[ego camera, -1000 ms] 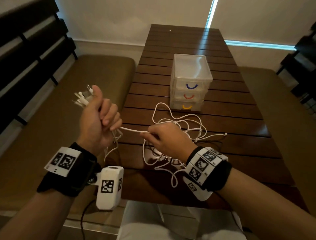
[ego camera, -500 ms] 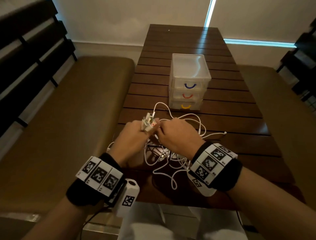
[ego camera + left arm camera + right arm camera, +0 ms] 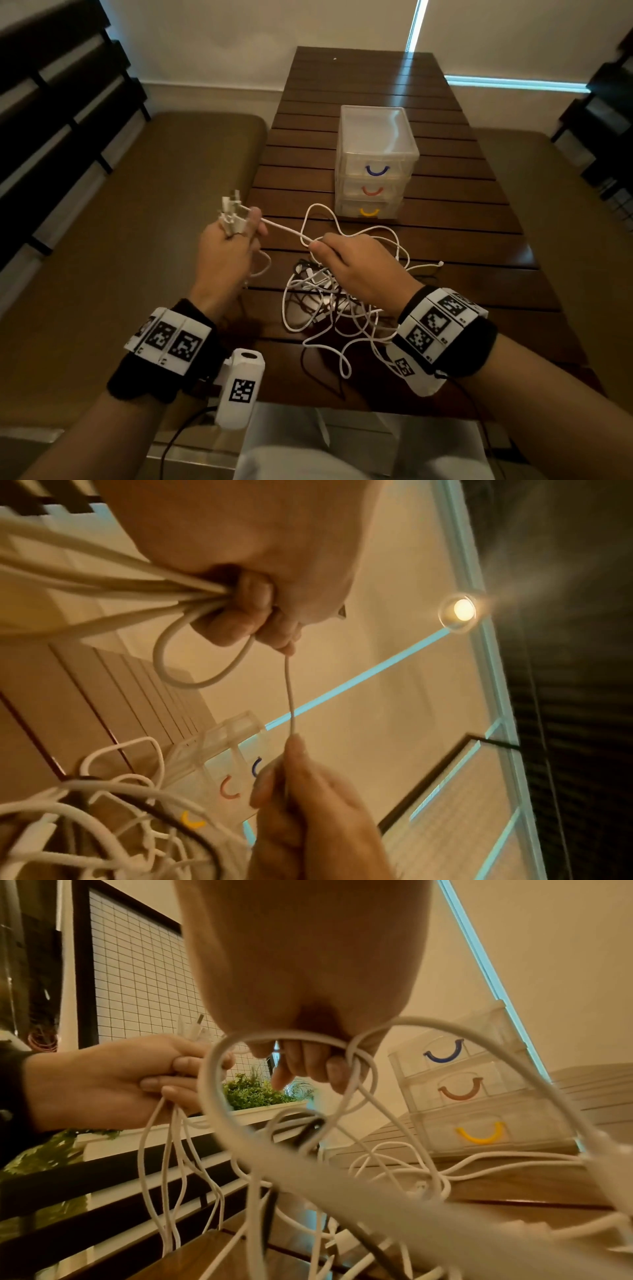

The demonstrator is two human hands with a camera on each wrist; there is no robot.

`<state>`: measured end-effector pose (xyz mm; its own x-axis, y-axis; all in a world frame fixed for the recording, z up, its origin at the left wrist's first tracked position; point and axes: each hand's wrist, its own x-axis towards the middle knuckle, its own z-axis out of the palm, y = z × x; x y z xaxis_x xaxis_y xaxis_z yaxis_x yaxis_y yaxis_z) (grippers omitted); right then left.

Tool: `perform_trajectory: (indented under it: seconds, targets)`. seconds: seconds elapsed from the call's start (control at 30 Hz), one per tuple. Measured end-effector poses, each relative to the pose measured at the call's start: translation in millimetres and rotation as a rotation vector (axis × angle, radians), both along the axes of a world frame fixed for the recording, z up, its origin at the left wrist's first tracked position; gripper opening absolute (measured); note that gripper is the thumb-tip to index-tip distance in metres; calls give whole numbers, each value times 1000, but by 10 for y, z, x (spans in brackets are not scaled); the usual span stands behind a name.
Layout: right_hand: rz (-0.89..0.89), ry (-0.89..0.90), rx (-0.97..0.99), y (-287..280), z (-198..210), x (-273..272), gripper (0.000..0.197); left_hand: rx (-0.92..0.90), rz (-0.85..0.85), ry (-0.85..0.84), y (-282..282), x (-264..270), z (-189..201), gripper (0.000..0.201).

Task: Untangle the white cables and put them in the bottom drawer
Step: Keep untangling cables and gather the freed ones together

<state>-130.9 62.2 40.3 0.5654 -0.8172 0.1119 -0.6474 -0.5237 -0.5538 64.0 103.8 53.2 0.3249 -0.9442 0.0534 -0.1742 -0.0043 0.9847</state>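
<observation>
White cable tangle [image 3: 329, 308] on slatted table [image 3: 462, 246], under right hand [image 3: 356, 270]. Right hand pinches one strand [image 3: 284, 229], taut to left hand [image 3: 226, 253], fist closed round bundled plug ends [image 3: 231, 214]. Half a second ago hands touched; now apart, left off table edge. Three-drawer unit [image 3: 375, 164] beyond, drawers closed.

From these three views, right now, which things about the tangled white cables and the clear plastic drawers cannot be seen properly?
- Tangled white cables: the head view does not settle their count; the right hand covers part of the heap.
- Clear plastic drawer unit: contents hidden behind cloudy fronts.
- Connector types in the left hand: too small.
- Left wrist view: near cables blurred.
</observation>
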Motion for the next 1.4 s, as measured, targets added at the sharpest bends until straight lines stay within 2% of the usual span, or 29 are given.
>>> perform_trajectory:
  seconds: [0.1, 0.13, 0.2, 0.37, 0.47, 0.57, 0.63, 0.7, 0.77, 0.83, 0.97, 1.07, 1.2, 1.27, 1.33, 1.4]
  targets:
    - [-46, 59, -16, -79, -28, -108, 40, -79, 175, 378, -79, 184, 50, 31]
    - [-71, 63, -9, -111, -39, -150, 41, -99, 216, 453, -99, 240, 87, 31]
    - [-106, 65, 0, -156, -42, -180, 45, -107, 208, 481, -109, 269, 110, 31]
    - [-47, 197, -20, -100, -26, 88, 45, -28, -123, 313, 9, -80, 31, 35]
    - [-7, 229, -49, -42, -66, 198, 33, 28, -328, 108, 85, -280, -47, 36]
    - [19, 214, -47, 2, -63, 172, 27, 78, -320, -197, 99, -327, -141, 33]
    - [0, 171, -32, 24, -45, 104, 31, 67, -277, -399, 92, -249, -234, 34]
    - [-32, 122, 14, 11, -37, 35, 37, 50, -268, -516, 94, -170, -298, 24]
    - [-39, 81, 73, -11, -45, -13, 44, 16, -199, -517, 77, -94, -303, 13]
    - [-41, 56, 114, -25, -48, -77, 46, -12, -74, -509, 39, 6, -235, 33]
    - [-82, 46, 178, -65, -102, -294, 47, -19, 184, -285, -62, 368, 22, 34]
    - [-99, 47, 161, -101, -154, -418, 46, -63, 241, -155, -64, 569, 146, 36]
    - [-85, 72, 106, -79, -113, -349, 42, -71, 141, -218, -19, 405, 94, 34]
    - [-53, 61, 89, -46, -52, -253, 40, -59, 12, -274, -1, 200, 3, 22]
    - [-19, 29, 90, -18, 3, -161, 42, -54, -165, -374, 14, 8, -149, 24]
    - [14, -5, 99, 3, 37, -103, 41, -34, -241, -407, 39, -128, -275, 19]
